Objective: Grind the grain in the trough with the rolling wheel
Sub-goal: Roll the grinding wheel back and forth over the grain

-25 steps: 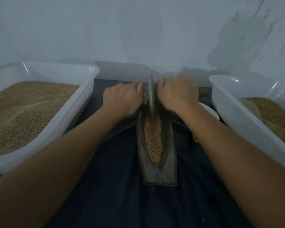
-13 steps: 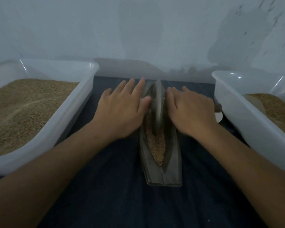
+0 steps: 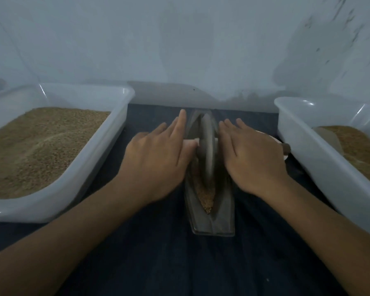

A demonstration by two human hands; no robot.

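Both hands, left hand (image 3: 156,159) and right hand (image 3: 252,157), are pressing with flat, spread grips on the axle of the rolling wheel (image 3: 207,150) standing mid-trough (image 3: 212,223) (grain (image 3: 205,197) lying nearest the tabletop's near edge), so the next stroke probably calls for rolling toward it.

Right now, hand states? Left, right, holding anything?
Left hand: open, fingers straight, palm pressing the wheel axle from its left.
Right hand: open, fingers straight, pressing the axle's other side. Neither grips anything.
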